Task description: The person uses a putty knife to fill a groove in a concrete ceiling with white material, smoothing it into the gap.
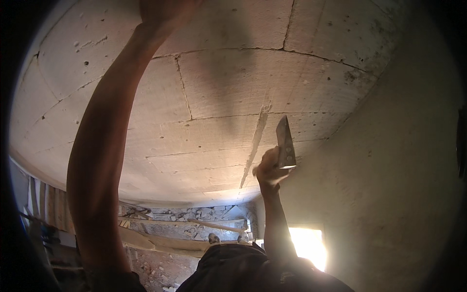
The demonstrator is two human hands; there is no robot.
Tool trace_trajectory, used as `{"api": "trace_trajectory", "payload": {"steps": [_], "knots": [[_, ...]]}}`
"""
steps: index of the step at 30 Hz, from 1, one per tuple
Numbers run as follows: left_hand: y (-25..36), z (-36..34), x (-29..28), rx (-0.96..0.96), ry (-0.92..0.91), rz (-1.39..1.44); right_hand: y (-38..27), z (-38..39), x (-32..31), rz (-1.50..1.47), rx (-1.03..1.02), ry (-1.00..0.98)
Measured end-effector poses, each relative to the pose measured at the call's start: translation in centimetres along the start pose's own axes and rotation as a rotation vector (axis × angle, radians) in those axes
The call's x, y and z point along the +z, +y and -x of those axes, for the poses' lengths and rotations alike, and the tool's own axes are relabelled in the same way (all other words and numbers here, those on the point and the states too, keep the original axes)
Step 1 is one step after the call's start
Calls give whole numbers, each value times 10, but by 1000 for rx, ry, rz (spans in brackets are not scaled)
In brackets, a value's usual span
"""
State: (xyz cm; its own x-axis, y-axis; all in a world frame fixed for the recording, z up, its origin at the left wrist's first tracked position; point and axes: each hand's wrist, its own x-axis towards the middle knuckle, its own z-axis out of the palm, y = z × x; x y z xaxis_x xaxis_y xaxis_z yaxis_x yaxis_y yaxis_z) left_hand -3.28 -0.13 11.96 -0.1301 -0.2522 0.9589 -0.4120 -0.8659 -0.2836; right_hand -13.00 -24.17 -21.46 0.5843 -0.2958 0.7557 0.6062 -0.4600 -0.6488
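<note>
My right hand (269, 168) is closed around a tapered flat metal tool (286, 142) with two round spots like rivets near its wide lower end. Its narrow tip points up; the exact kind is unclear. Just left of the tool, a long rough groove (255, 143) runs down the pale block wall (219, 87). The tool appears apart from the groove. My left arm is raised high, with the left hand (163, 12) at the upper edge, over the wall. Its fingers lie outside the picture, so whether it touches the wall or holds anything is hidden.
A plain plastered wall (379, 185) meets the block wall at a corner on the right. Below it is a bright opening (309, 246). My shoes (214, 238) are near a wooden plank (165, 243). Broken rubble (160, 267) covers the ground, and boards (53, 207) stand at the left.
</note>
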Motion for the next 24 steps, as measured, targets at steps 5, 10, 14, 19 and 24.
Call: {"api": "trace_trajectory", "payload": {"steps": [5,10,14,19,24], "knots": [[-2,3,9,97,50,-189,15,-9,10,183,387,-353],[2,2,0,190,1,-606,-10,-8,3,110,52,12],[-3,-3,-10,197,2,-632,11,-6,25,271,134,-214],[-4,4,-3,180,4,-550,-29,-6,5,246,372,-225],[5,2,0,159,-10,-578,-1,-8,5,312,311,-218]]}}
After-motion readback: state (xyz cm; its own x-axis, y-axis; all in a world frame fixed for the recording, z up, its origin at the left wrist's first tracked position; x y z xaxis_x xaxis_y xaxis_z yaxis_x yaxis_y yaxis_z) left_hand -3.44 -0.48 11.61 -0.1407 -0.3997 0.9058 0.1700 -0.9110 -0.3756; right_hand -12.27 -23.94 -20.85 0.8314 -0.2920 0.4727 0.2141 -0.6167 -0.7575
